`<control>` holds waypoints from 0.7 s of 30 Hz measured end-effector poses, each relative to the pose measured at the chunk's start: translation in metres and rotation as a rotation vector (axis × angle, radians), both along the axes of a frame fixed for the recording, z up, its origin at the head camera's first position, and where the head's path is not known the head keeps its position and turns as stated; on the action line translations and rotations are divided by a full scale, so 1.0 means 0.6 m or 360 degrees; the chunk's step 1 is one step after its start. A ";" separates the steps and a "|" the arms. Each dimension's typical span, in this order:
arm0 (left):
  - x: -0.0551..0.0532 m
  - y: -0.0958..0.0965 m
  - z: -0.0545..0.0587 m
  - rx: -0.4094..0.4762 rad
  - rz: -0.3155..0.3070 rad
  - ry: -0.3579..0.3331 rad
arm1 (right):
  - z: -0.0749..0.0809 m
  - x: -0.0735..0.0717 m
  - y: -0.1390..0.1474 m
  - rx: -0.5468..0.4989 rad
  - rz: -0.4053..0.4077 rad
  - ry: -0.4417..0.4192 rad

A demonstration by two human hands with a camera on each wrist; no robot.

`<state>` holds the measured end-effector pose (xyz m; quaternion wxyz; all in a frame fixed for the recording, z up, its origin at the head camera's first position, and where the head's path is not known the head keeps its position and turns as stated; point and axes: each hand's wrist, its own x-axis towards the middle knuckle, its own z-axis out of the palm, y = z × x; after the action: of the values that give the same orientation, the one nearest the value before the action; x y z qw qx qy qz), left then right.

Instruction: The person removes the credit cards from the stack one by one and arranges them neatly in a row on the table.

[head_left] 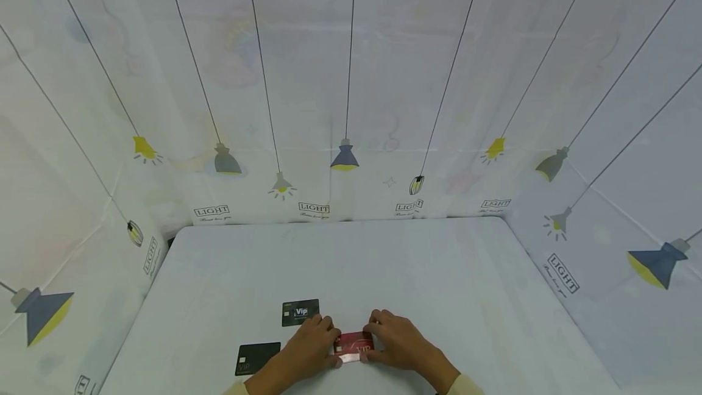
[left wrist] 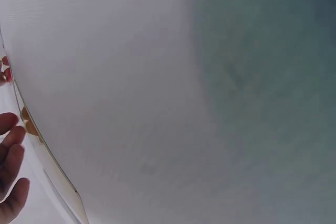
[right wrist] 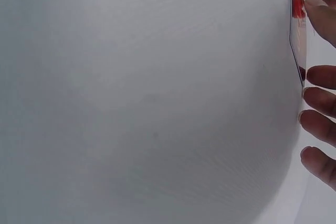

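Observation:
A red card (head_left: 353, 342) printed "VIP" lies on the white table between both hands, with a pale shiny strip along its near edge. My left hand (head_left: 309, 345) holds its left side with bent fingers and thumb. At the opposite side, my right hand (head_left: 399, 341) grips the right edge, thumb near the lower corner. Only fingertips (left wrist: 11, 166) show at the border of the left wrist view. In the right wrist view, the card (right wrist: 298, 35) appears edge-on beside the thumb and fingers (right wrist: 320, 100).
A black card (head_left: 300, 312) marked "Vip" lies just beyond my left hand, partly covered by its fingers. Another dark card (head_left: 258, 358) is left of my left wrist. The white table (head_left: 351, 261) meets a lamp-patterned curtain (head_left: 351, 90) behind and at both sides.

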<state>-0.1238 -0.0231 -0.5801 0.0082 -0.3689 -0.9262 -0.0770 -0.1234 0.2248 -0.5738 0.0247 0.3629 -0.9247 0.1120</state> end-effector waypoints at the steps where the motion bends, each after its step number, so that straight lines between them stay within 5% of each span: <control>1: 0.000 -0.001 0.000 0.0002 -0.0005 0.0008 | 0.001 0.000 0.000 0.0001 0.0004 0.0000; 8: -0.004 -0.017 -0.006 0.0004 0.0026 0.0065 | 0.006 -0.005 -0.001 -0.0008 -0.0018 -0.0035; 16: -0.020 -0.068 0.007 0.0070 0.0217 -0.0059 | 0.014 -0.013 -0.010 -0.0021 -0.0033 -0.0009; 21: -0.028 -0.099 0.013 0.0142 0.0250 0.0022 | 0.018 -0.022 -0.021 0.0018 -0.0059 -0.0033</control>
<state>-0.1405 -0.0825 -0.5726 0.0371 -0.2949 -0.9479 -0.1148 -0.1365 0.2124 -0.5633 0.0150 0.3446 -0.9322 0.1100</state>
